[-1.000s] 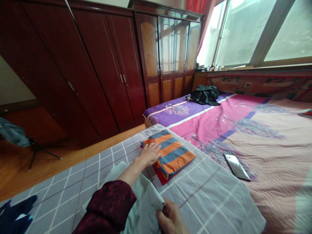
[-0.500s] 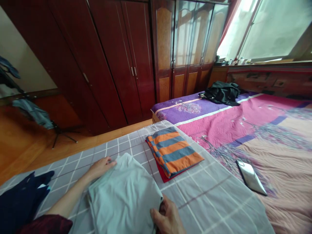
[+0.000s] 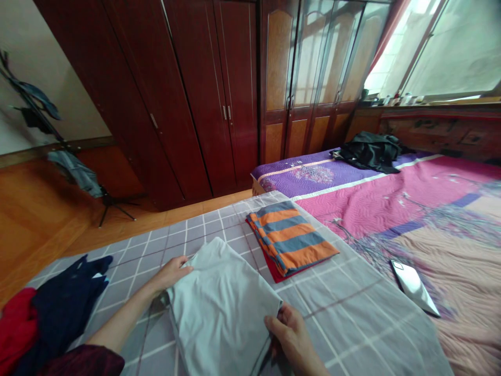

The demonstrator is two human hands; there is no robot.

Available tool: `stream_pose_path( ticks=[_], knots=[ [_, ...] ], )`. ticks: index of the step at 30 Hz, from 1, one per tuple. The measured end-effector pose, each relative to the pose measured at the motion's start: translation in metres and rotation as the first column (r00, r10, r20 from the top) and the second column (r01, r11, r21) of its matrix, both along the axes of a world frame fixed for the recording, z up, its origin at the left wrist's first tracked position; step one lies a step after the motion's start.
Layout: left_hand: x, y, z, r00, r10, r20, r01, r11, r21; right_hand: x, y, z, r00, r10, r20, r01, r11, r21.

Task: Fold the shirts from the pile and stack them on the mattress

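Observation:
A pale grey-green garment, folded into a rough rectangle, lies on the checked grey cloth; its exact kind cannot be made out. At its far left edge is my left hand, fingers closed on the fabric. My right hand pinches the garment's right corner between thumb and fingers, lifting the edge slightly. Just beyond the garment, to the right, a folded orange-and-grey striped garment rests on a red folded cloth, apart from both hands.
Crumpled navy clothing and red clothing lie at the left. On the bed at right are a phone and a black garment. Dark red wardrobes and a clothes stand stand behind.
The view has shifted, bringing more of the red clothing into sight at left. Both hands keep hold of the pale garment, whose right edge looks straighter and slightly raised.

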State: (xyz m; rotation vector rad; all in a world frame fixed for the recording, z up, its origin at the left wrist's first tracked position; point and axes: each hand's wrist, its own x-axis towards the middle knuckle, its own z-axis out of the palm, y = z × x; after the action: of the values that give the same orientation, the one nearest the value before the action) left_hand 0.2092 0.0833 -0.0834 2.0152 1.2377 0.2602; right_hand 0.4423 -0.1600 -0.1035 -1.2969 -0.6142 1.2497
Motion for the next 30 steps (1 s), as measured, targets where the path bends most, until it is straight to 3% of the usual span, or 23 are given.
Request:
stream_pose_path(
  ticks=[4,7,11,17,21,23,25,30],
  knots=[
    [0.004,-0.006,0.019,0.966,0.087,0.244,-0.015,0.960,-0.280,0.002,0.003,0.019,1.000,0.018,-0.025,-0.017,0.999,0.040],
    [0.017,-0.004,0.045,0.942,0.099,0.320,0.009,0.947,-0.320,0.013,0.005,0.044,0.999,0.024,-0.025,-0.021,0.994,0.106],
    [0.054,0.002,0.086,0.913,0.040,0.405,0.082,0.957,-0.279,0.038,0.004,0.075,1.000,-0.024,-0.004,0.025,0.986,0.164],
    [0.135,0.014,0.141,0.860,-0.068,0.505,0.146,0.982,-0.116,0.086,0.000,0.108,0.978,-0.209,-0.002,0.203,0.951,0.233],
    [0.191,0.028,0.167,0.831,-0.198,0.520,0.210,0.977,0.035,0.124,-0.001,0.130,0.931,-0.363,0.031,0.340,0.896,0.286],
    [0.219,0.039,0.166,0.864,-0.256,0.434,0.207,0.965,0.159,0.145,0.002,0.129,0.902,-0.430,0.036,0.400,0.865,0.304],
    [0.244,0.051,0.153,0.910,-0.260,0.324,0.180,0.950,0.257,0.165,0.008,0.112,0.877,-0.480,0.037,0.453,0.848,0.274],
    [0.273,0.060,0.094,0.978,-0.177,0.113,0.127,0.927,0.354,0.197,0.023,0.039,0.868,-0.492,0.066,0.490,0.871,0.050]
  ],
)
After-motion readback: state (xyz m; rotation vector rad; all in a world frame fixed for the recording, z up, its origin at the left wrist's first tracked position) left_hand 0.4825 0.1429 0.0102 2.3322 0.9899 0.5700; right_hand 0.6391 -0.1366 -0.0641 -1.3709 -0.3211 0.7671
